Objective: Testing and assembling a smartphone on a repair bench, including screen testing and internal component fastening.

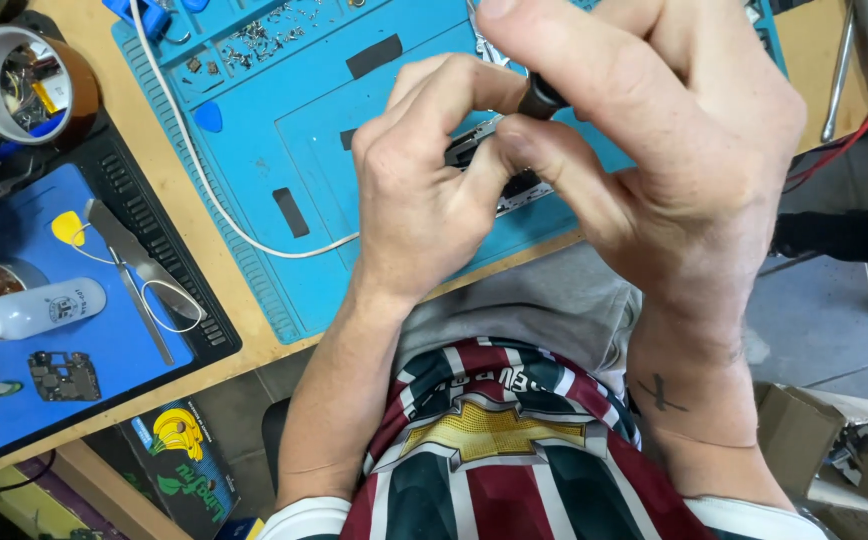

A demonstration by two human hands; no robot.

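Small flat dark circuit-board part w/ silver metal edges, held level just above the blue silicone work mat, mostly hidden. Slim black-tipped tool handle, tilted, tip down at the part.

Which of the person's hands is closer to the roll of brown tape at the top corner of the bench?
Left. The left hand works over the blue mat, on the same side as the tape roll, though well apart from it. The right hand lies beyond the left, farther away.
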